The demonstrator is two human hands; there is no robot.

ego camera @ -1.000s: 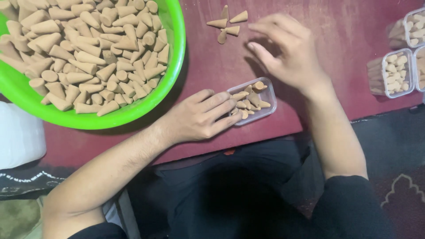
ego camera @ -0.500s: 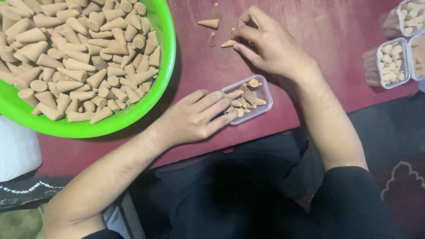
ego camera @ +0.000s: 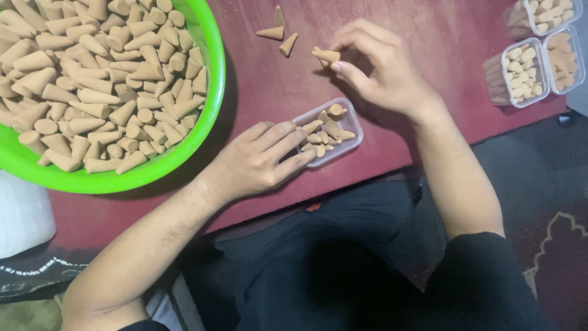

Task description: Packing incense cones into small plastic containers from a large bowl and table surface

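My right hand (ego camera: 386, 73) pinches a tan cone (ego camera: 326, 56) between thumb and fingers above the table (ego camera: 429, 30). My left hand (ego camera: 260, 160) lies flat, fingers pressed on the small clear box (ego camera: 350, 130) of cones.

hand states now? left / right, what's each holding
Left hand: open, fingers flat along the small clear container, steadying it, gripping nothing.
Right hand: closed in a pinch on one tan cone, above the red table.

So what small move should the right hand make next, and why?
Probably carry the cone pinched in the right hand down into the small clear box. The left hand steadies that box, which looks only partly filled, while two more loose cones lie on the table.
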